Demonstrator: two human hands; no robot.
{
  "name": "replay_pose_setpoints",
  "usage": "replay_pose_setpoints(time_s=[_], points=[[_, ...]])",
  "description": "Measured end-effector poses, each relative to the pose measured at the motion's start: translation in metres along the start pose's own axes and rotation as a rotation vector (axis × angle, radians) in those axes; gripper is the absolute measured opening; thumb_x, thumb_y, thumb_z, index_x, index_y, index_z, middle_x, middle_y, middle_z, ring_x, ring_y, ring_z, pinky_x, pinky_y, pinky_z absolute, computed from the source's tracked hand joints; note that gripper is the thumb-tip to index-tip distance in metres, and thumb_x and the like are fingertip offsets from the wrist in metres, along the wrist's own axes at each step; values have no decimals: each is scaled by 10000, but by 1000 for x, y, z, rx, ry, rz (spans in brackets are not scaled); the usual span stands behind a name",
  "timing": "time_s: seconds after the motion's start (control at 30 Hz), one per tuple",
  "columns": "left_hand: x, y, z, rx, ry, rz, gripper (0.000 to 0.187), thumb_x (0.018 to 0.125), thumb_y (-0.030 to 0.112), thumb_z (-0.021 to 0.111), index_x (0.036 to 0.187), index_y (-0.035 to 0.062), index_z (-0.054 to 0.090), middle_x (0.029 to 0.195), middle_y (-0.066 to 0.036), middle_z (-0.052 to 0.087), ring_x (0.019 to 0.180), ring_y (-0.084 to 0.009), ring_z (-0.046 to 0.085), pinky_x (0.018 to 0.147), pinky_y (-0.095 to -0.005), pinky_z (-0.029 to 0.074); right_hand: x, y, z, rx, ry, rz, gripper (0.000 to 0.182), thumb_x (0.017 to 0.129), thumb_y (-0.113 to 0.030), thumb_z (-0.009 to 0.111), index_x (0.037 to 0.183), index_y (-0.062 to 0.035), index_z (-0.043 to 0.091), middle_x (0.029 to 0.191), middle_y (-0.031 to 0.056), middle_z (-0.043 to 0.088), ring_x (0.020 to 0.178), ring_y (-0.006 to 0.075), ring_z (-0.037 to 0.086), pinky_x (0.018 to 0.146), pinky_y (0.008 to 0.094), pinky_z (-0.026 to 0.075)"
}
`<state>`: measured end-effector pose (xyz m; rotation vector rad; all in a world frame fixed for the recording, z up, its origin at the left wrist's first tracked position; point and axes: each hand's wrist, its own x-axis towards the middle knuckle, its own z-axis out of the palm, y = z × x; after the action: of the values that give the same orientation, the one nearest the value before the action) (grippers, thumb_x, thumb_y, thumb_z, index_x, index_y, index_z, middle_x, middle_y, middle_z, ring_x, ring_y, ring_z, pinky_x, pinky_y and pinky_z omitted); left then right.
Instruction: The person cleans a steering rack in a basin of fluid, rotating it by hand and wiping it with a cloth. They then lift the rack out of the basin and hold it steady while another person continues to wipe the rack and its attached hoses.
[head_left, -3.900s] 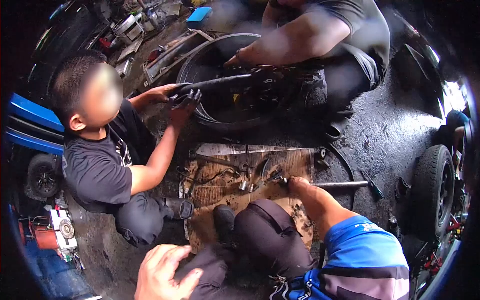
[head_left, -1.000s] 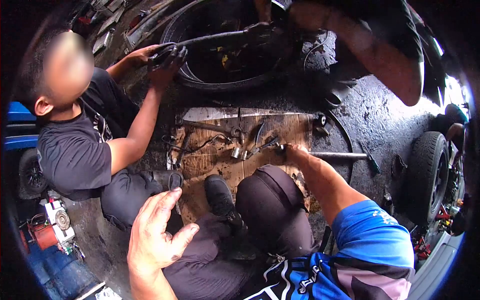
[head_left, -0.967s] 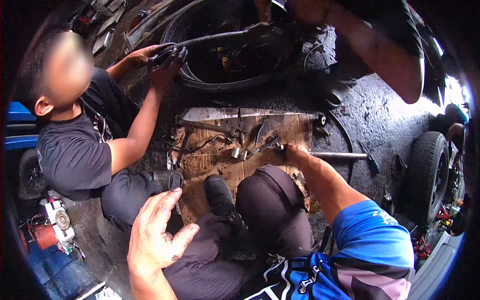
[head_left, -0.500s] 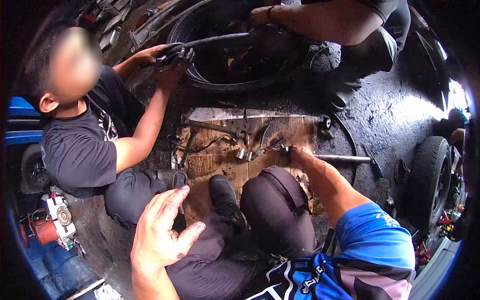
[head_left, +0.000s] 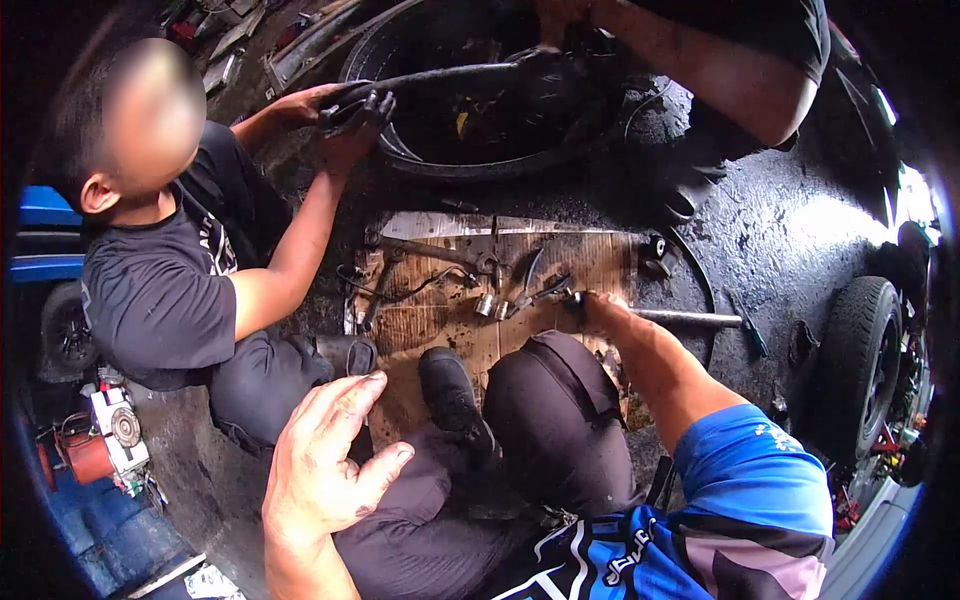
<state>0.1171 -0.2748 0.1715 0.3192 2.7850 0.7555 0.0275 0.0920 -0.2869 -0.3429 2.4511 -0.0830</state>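
Observation:
My left hand [head_left: 328, 468] is raised at the lower left with thumb and fingers apart, holding nothing. My right hand [head_left: 603, 308] is closed around the near end of a metal bar [head_left: 690, 319] that points right across the floor. Pliers [head_left: 540, 292] lie just left of it on stained cardboard [head_left: 420, 330]. Beside them are two metal sockets [head_left: 493, 306]. Further left lie a wrench [head_left: 430, 252] and a dark cable [head_left: 405, 293].
A person in a dark shirt [head_left: 165, 285] crouches at left, both hands on a hose [head_left: 440, 77] over a large black tub [head_left: 470, 172]. Another person's arm [head_left: 700, 60] reaches in at top right. A tyre [head_left: 862, 360] stands at right.
The arm of the person at the top has shifted right and lower. The person at left has moved slightly with the hose. My hands are nearly where they were.

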Motion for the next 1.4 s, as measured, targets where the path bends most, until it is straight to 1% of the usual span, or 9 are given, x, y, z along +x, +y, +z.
replay_pose_setpoints(time_s=[0.1,0.4,0.53,0.63,1.07,1.1,1.23,1.3,1.4], points=[[2,2,-1,6,20,20,618,660,228,786,1193,3,568,1111,-191,615,998,-363,594,885,-415,481,11,10,22,65,47,112,293,843,-300,541,971,-78,682,933,133,690,859,264,686,689,392,562],[3,2,-1,16,14,-3,625,667,255,782,1185,-16,561,1123,-213,609,999,-376,592,885,-424,478,-18,-4,-16,-118,142,-189,210,805,-244,570,864,-88,698,761,110,689,712,270,693,564,403,543],[3,-1,-1,-1,5,0,631,665,250,783,1192,-14,556,1124,-214,608,1000,-373,591,880,-425,480,-13,-1,-6,-124,261,-110,217,803,-243,568,846,-73,697,751,121,688,705,279,695,570,408,545],[2,-2,0,-10,-4,-12,630,666,245,783,1194,-12,557,1125,-214,608,998,-372,593,877,-423,481,-18,0,-22,53,39,-161,268,850,-249,516,946,-56,674,854,158,691,787,312,693,632,425,552],[5,-2,1,16,-23,-10,635,694,281,776,1198,-34,551,1083,-221,610,952,-373,597,848,-419,490,-2,1,-5,22,-40,1,324,893,-263,456,1063,-50,631,965,192,677,874,328,682,698,442,551],[6,-1,1,19,-22,-10,635,694,281,776,1198,-34,551,1083,-221,610,952,-373,597,848,-419,490,0,-1,-7,9,-130,84,379,936,-288,370,1148,-57,583,1041,209,654,946,339,661,756,454,538],[8,-3,0,66,-23,0,626,697,282,775,1188,-35,554,1074,-223,611,965,-375,599,859,-422,488,16,15,37,20,-23,44,405,948,-299,324,1128,-52,589,1005,204,666,931,352,663,743,453,538],[8,-4,1,66,-15,33,625,696,282,776,1186,-36,555,1074,-223,611,969,-375,599,862,-424,487,46,31,95,-102,197,-3,425,944,-334,316,1072,-57,612,965,195,677,922,343,666,731,459,537],[11,-2,0,72,-38,1,618,694,283,779,1176,-35,560,1076,-219,613,968,-371,600,860,-423,488,24,18,53,-13,140,13,401,929,-328,353,1035,-67,639,962,176,686,899,320,674,723,445,540]])
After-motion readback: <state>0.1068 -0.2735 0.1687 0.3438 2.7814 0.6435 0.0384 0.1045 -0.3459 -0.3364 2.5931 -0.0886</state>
